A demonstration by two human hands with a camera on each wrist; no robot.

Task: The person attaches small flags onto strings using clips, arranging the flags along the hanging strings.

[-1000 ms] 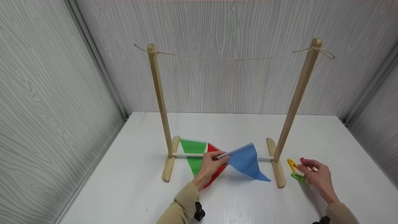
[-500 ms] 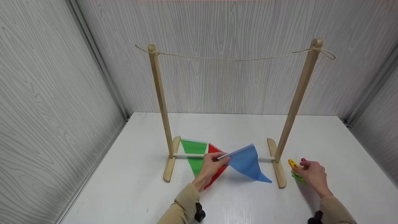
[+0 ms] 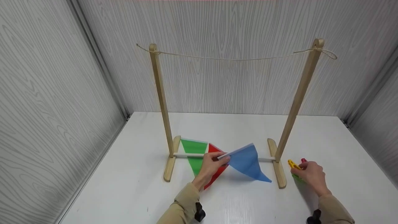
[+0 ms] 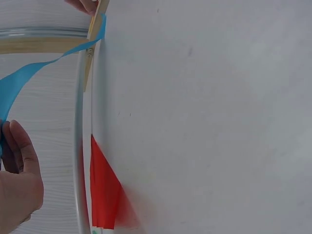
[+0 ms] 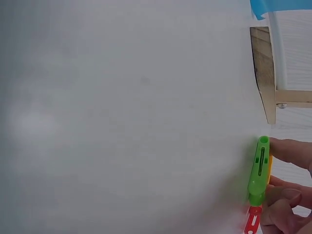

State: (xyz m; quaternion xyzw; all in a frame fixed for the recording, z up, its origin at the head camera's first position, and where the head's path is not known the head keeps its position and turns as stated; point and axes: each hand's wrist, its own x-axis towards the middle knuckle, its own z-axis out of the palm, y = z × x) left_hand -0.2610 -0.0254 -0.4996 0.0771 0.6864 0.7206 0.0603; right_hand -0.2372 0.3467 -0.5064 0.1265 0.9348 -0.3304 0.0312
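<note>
My left hand [image 3: 210,166] pinches a blue triangular pennant [image 3: 247,163] by one end of its white-edged top, holding it above the table. The same pennant [image 4: 22,80] droops away from the fingers in the left wrist view. Beyond the hand lie a green pennant [image 3: 194,147] and a red pennant [image 3: 214,147], partly covered by it. At the right, my right hand [image 3: 313,175] has its thumb and fingers about a yellow clothespin [image 3: 292,164] at the table. A green clothespin [image 5: 260,170] and a red clothespin [image 5: 252,220] lie against it, partly hidden.
A wooden stand has a left post [image 3: 161,102], a right post [image 3: 297,102] and a white crossbar [image 3: 267,159] low between them. Twine [image 3: 230,59] is tied across the post tops. White table [image 3: 124,186] lies around the stand, with grey wood-patterned walls behind and beside.
My right hand has moved slightly left and closed its fingers around the yellow clothespin. The left hand and the blue pennant have stayed nearly still.
</note>
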